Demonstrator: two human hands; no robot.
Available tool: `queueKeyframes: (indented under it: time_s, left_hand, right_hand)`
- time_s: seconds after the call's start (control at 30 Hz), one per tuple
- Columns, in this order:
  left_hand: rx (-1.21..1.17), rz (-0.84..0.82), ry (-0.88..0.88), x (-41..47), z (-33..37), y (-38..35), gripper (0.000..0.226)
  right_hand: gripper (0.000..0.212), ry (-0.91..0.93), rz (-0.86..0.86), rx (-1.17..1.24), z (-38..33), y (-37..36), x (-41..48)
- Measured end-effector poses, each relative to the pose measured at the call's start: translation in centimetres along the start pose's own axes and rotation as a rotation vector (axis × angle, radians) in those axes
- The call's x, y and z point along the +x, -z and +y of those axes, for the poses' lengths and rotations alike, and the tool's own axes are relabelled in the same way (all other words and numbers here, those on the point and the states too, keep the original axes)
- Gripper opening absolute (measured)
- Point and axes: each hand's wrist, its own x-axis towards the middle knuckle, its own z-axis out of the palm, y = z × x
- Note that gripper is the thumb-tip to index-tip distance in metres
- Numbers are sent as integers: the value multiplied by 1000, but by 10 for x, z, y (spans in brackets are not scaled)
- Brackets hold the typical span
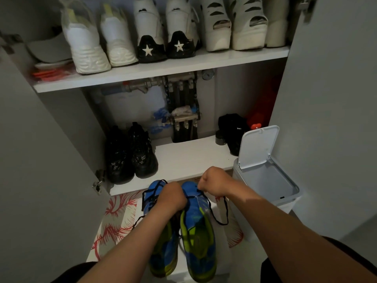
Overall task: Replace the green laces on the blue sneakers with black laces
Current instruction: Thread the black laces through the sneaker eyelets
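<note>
Two blue sneakers with lime-green trim stand side by side on a white mat with red coral print (117, 217), toes pointing at the cabinet. Black lace runs through the left sneaker (165, 254) and loops off its left side (145, 198). My left hand (173, 198) curls over the gap between the shoes and grips a black lace. On the right sneaker (199, 231), my right hand (216, 183) pinches a black lace near the toe; a loose loop of that lace (223, 217) hangs to the right.
An open shoe cabinet stands ahead: a black sneaker pair (131, 154) on the low shelf (183, 160), white shoes (89, 39) on the upper shelf. A white bin with raised lid (265, 176) stands right of the sneakers. Cabinet doors (40, 160) flank both sides.
</note>
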Motion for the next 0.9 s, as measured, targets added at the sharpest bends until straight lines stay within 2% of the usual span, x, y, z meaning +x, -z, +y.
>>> queueKeyframes:
  time_s: [0.1,0.23,0.33,0.43,0.57,0.9]
  left_hand:
    - [-120,-16,17,0,-1,-2,25]
    - [-253,-50,60,2,-6,-4,20]
    - [-363,-87,69,3,-10,-3,11]
    - [-413,-105,66,5,-13,-2,16]
    - [-476,-149,93,7,-14,0,6]
    - [-560,-276,128,14,-16,5,10]
  right_hand:
    - [13,-21,-17,-77,-3,-3,-1]
    - [16,-83,-16,-249,-8,-12,-3]
    - [16,-45,8,-398,-9,-24,-4]
    - [17,2,16,-471,-9,-33,-4]
    - [22,14,3,-515,-12,-41,-2]
    - [24,-10,-59,-562,-13,-47,4]
